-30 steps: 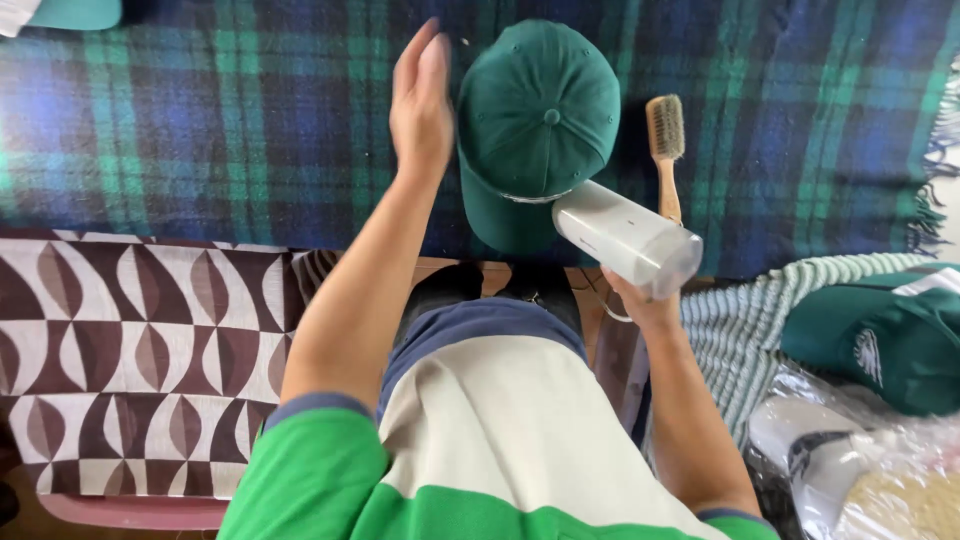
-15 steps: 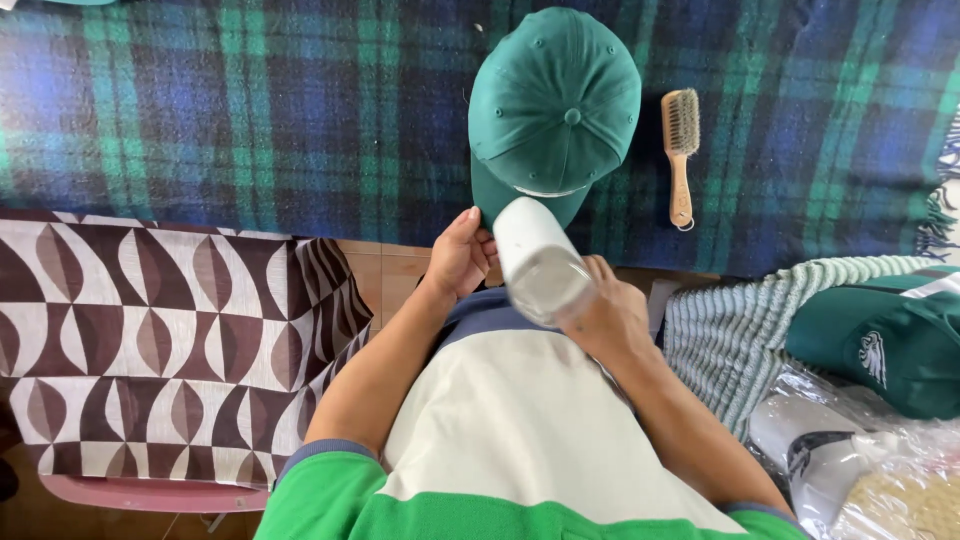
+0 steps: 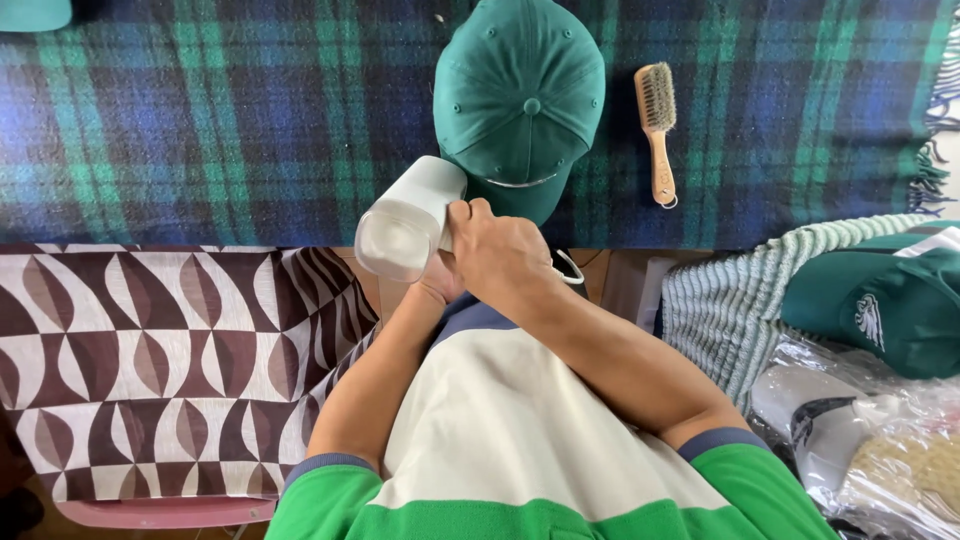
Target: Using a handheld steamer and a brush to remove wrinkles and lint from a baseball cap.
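My right hand is shut on a white cylindrical handheld device, held tilted just in front of the brim of a green cap. The cap lies crown-up on a blue and green plaid blanket. My left hand reaches up under the device. It is mostly hidden behind the device and my right hand, so its grip does not show. A small wooden brush lies on the blanket to the right of the cap, apart from both hands.
A brown and white patterned cloth lies at my lower left. At the right are a pale green striped knit, a second green cap and a clear plastic bag. A teal item shows at the top left corner.
My left hand came down from beside the cap to under the device. My right hand carried the device from the right side over to the left, near the cap's brim.
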